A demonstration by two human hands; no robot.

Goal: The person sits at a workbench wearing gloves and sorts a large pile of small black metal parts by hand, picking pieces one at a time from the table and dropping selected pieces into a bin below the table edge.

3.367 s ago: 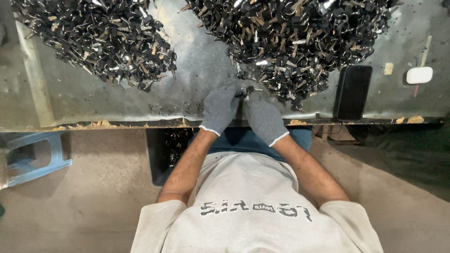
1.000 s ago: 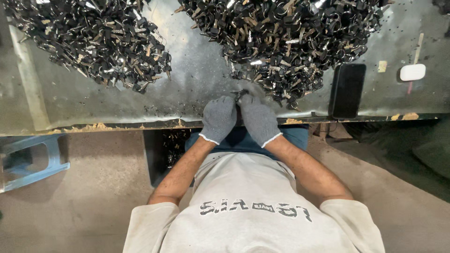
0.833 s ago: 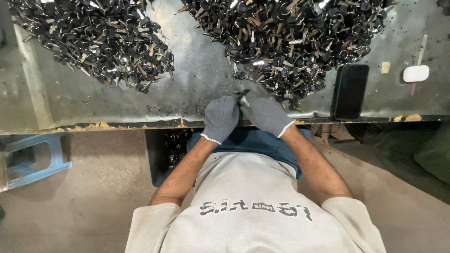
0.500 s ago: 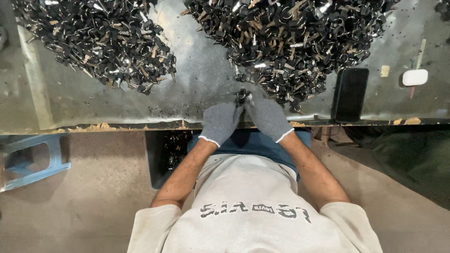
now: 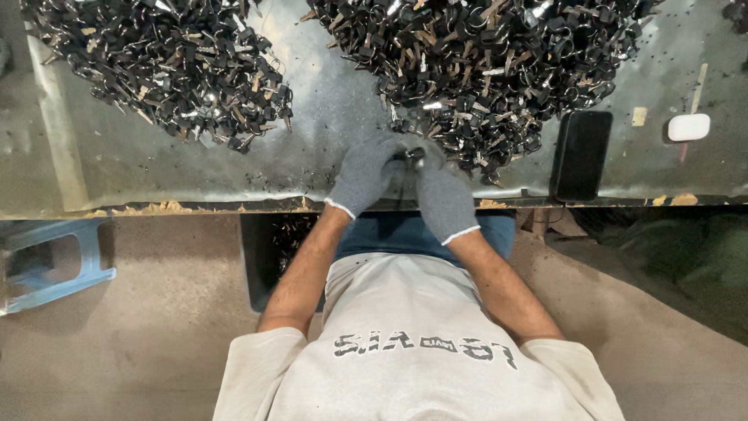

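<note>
The metal-topped workbench [image 5: 156, 168] carries two large heaps of small dark metal parts: the left heap [image 5: 167, 66] sits well apart from the hands, while the right heap [image 5: 483, 70] spills down to just beside them. To the right of that heap lie a black phone [image 5: 581, 154] and a small white case [image 5: 689, 127]. A blue stool [image 5: 54, 261] stands on the floor at the left, and a dark bin [image 5: 269, 249] sits under the bench edge beside the person's knees.

Both hands wear grey knit gloves and are brought together at the bench edge. The left hand [image 5: 365, 175] and the right hand [image 5: 444, 199] are pinched from either side on one small dark part [image 5: 411, 156], held just above the benchtop at the foot of the right heap.

The likeliest slip is the part escaping the gloved fingertips, since knit fabric dulls the grip on so small a piece; it would then be lost among the loose bits of the heap beside it. The right wrist could also nudge the heap's edge and send pieces toward the phone or off the bench.

Compared with half a second ago, the hands have hardly shifted: they stay together at the same spot, the part remains between them, and both heaps, phone and case lie unchanged.
</note>
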